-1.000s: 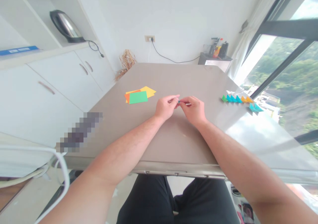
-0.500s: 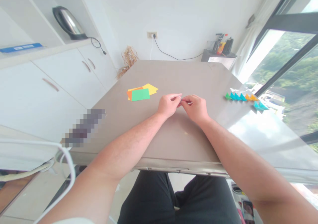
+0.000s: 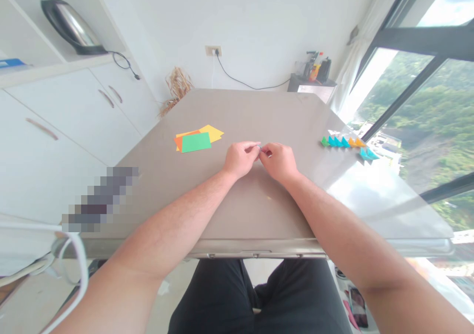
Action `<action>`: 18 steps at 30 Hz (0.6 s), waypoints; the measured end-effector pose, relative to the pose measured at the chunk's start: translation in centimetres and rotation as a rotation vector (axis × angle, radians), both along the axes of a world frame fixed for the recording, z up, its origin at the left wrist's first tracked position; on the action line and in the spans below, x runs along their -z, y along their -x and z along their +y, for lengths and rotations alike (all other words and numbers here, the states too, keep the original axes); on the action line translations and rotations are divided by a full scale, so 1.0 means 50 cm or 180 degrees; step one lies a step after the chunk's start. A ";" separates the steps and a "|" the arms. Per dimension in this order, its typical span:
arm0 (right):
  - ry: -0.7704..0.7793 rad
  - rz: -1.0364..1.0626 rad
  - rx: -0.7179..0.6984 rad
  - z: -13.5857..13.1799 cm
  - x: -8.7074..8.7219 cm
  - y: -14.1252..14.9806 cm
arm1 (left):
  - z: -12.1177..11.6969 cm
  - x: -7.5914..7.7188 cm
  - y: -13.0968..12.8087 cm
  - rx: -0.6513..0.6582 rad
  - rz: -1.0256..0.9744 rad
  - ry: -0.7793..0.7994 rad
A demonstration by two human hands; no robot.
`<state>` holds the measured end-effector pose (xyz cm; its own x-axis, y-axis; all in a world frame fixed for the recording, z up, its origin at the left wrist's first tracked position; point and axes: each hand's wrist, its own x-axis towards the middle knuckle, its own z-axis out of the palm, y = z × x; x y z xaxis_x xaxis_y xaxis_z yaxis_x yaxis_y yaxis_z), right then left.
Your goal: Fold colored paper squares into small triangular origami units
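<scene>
Fingertips of my left hand [image 3: 240,160] and my right hand [image 3: 280,162] meet over the middle of the table [image 3: 255,210]. Both hands are closed in a pinch around something small, mostly hidden by the fingers; only a thin bluish-grey sliver shows between them. To the left of my hands lies a green paper sheet [image 3: 196,142], overlapping an orange sheet [image 3: 178,143] and yellow paper [image 3: 211,132]. Off to the right, small folded paper boats stand in a row: a green boat [image 3: 325,142], several blue boats [image 3: 337,142] and orange boats [image 3: 357,142]. Two more blue boats [image 3: 369,154] sit nearer me.
A pixelated dark object [image 3: 101,198] lies on the table's left edge. A white tube [image 3: 79,255] curves at the lower left. Cabinets with a kettle [image 3: 74,25] stand left, a window [image 3: 418,92] right. Behind the table is a small cabinet [image 3: 311,86] with bottles.
The whole view has shifted, so the table and its contents appear farther left. My hands keep pinching together, with a slight change in finger position. The paper sheets and boats stay in place.
</scene>
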<state>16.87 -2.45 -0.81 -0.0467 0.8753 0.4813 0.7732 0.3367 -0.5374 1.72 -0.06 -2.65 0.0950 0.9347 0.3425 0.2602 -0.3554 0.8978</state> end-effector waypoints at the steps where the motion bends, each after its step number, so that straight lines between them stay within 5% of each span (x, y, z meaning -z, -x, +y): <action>1: 0.0014 -0.0002 0.0011 0.000 0.000 0.000 | 0.000 0.000 0.000 0.0014 -0.0016 0.0017; 18: 0.0309 0.0012 0.0145 -0.004 -0.003 0.001 | -0.017 -0.023 -0.010 0.0027 -0.0077 0.0394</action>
<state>16.81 -2.66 -0.68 -0.0042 0.9190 0.3943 0.7844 0.2476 -0.5687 2.21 -0.92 -1.52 0.0963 0.9692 0.2268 0.2355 -0.2436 0.9409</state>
